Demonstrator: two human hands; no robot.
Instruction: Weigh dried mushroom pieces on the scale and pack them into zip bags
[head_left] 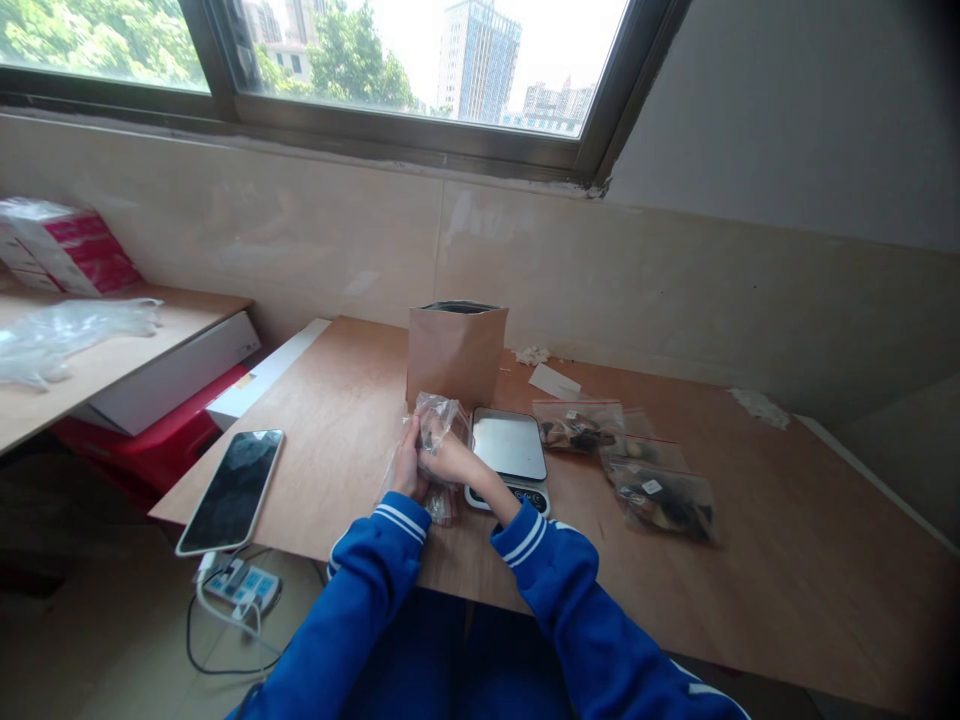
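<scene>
Fingers (412, 432) of the left hand (406, 470) hold the clear bag (439, 408); the right hand's (450, 462) we can't tell. We judge: bag-handling step; next calls for steady support.

Glossy plastic bag (441, 408), matt paper pouch (456, 350)

Daylight is admitted by the window (337, 118), where the sky (570, 50) is nearly burnt out to white, while the floor (112, 640) is left dim and the right-hand corners are darkened.

Clear bag (437, 404) — part-hidden; window (337, 120) cropped
</scene>
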